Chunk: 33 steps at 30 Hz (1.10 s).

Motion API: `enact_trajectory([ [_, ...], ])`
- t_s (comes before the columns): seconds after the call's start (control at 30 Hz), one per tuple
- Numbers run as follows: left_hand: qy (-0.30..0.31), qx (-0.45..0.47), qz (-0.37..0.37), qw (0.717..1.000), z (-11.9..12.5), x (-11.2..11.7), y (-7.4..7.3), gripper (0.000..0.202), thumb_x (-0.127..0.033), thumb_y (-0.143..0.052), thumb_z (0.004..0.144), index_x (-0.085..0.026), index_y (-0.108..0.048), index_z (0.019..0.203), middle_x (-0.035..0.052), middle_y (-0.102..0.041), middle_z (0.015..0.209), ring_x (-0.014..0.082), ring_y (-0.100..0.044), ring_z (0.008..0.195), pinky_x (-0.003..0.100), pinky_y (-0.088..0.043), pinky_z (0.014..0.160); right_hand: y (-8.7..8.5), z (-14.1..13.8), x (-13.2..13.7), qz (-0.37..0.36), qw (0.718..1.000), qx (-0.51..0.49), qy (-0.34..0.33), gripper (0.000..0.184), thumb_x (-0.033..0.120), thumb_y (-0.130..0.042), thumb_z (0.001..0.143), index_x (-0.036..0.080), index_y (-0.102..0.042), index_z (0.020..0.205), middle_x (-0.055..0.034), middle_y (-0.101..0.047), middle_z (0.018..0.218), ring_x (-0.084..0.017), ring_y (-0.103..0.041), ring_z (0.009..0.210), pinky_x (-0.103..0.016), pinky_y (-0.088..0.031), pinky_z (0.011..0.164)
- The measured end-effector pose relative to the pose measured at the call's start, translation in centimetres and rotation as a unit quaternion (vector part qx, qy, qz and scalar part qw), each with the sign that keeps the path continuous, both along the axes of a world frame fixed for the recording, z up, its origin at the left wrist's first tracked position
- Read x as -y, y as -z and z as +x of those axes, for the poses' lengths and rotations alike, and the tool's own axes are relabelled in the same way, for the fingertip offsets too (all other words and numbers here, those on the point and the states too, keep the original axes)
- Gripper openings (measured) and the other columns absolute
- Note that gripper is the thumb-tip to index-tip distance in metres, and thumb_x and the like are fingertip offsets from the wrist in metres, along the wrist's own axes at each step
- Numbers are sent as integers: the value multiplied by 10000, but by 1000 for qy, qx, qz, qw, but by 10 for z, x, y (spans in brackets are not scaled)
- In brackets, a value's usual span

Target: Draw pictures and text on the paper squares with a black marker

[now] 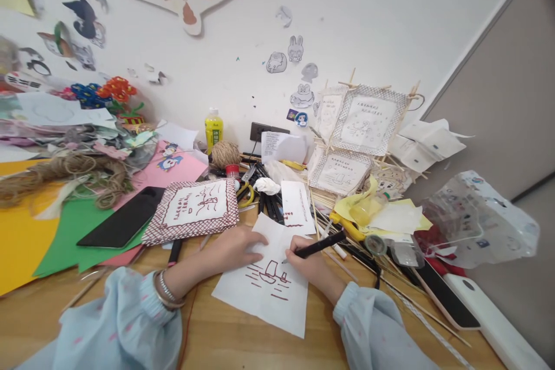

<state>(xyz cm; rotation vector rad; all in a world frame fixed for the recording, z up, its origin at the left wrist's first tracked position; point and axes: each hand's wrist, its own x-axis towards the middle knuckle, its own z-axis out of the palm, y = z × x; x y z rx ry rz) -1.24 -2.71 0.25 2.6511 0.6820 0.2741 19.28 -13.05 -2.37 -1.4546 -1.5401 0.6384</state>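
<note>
On the wooden table lies a white sheet of paper (286, 318) with a dark red line drawing of boats (271, 273) and short water strokes. My right hand (311, 266) grips a black marker pen (319, 244), its tip close to the drawing; whether it touches the paper I cannot tell. Resting on the sheet's upper left side, my left hand (236, 248) has its fingers apart and holds nothing. Just beyond it is a framed drawing (197, 208) with a dark red crosshatched border and handwriting.
Left are a black tablet (124, 217), coloured paper (65, 237) and twine (65, 173). Behind stand a yellow-labelled bottle (214, 130) and a twine ball (224, 154). Yellow-handled scissors (246, 193) lie among pens. Right are a stick-framed paper lantern (364, 121), a phone (448, 295) and a plastic bag (481, 219).
</note>
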Motion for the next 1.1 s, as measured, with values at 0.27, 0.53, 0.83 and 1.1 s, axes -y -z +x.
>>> enact_trajectory([
  [0.27,-6,-17,0,1000,1,2,-3,338,-301,-620,819,-216,-680,1140,78,-718,1068,259,-666,961,327,-474,835,4,3,-2,-3,1000,6,-5,202,207,-507,707,220,-378,552,52,-397,547,-125,-401,557,-233,-324,531],
  [0.53,-12,-30,7,999,2,2,-3,335,-290,-627,820,-220,-683,1143,80,-717,1061,263,-667,956,327,-473,834,4,2,-1,0,1000,0,15,156,197,-475,690,220,-381,568,54,-394,561,-126,-402,567,-237,-327,535],
  [0.83,-8,-17,4,1000,1,0,-1,336,-302,-618,812,-237,-685,1135,72,-717,1063,262,-665,967,323,-468,836,5,4,-3,8,999,-11,32,157,180,-460,662,224,-364,545,55,-373,540,-133,-403,565,-243,-328,532],
  [1.1,-11,-33,-3,999,1,2,-6,352,-315,-602,818,-231,-676,1152,74,-718,1066,266,-659,977,326,-460,841,5,14,-4,13,999,-12,44,179,197,-472,679,227,-351,551,55,-373,537,-125,-378,547,-230,-297,495],
])
